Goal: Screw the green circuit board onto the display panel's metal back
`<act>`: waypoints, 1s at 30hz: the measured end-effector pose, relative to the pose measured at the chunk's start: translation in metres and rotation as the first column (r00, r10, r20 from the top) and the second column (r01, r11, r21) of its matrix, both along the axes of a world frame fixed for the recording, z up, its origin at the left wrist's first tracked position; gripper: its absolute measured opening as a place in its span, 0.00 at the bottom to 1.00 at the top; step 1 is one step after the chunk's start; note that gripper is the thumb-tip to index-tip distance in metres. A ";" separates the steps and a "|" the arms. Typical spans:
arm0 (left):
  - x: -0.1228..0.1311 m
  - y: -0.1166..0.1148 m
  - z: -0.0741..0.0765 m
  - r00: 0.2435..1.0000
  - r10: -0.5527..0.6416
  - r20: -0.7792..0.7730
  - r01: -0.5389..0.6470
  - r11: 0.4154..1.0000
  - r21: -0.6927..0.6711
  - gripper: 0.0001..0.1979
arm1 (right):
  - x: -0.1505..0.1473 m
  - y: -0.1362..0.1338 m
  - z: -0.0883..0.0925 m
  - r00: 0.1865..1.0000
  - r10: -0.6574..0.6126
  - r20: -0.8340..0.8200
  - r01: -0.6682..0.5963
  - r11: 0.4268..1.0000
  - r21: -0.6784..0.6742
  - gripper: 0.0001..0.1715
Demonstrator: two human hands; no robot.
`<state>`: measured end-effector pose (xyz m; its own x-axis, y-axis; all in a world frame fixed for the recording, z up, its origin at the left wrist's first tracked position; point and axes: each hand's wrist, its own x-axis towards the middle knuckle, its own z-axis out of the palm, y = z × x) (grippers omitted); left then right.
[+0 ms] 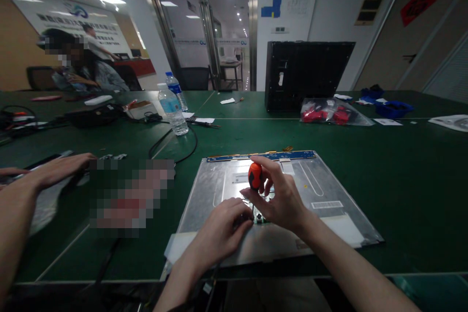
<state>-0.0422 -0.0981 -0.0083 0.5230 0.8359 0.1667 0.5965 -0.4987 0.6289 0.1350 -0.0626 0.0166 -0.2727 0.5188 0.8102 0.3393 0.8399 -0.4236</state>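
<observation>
A flat metal-backed display panel [292, 224] lies on the green table in front of me, with a blue circuit strip [256, 157] along its far edge. My right hand [280, 190] grips a screwdriver [255, 176] with an orange and black handle, its shaft pointing down. Under it sits a small green circuit board [260, 218], partly covered by my hands. My left hand [228, 224] rests on the panel, fingers bent together beside the screwdriver's tip. Whatever those fingers pinch, if anything, is hidden.
A co-worker's hand [62, 168] reaches in at the left. Water bottles [173, 112] and a black cable [195, 144] stand and lie beyond the panel's left. A black monitor casing [307, 75] and a plastic bag with red parts [332, 112] are at the back right.
</observation>
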 end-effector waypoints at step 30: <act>-0.027 0.014 -0.019 0.894 0.408 -0.187 -0.356 0.898 0.258 0.26 | 0.101 -0.009 -0.004 0.889 -0.407 -0.212 0.106 0.632 -0.768 0.28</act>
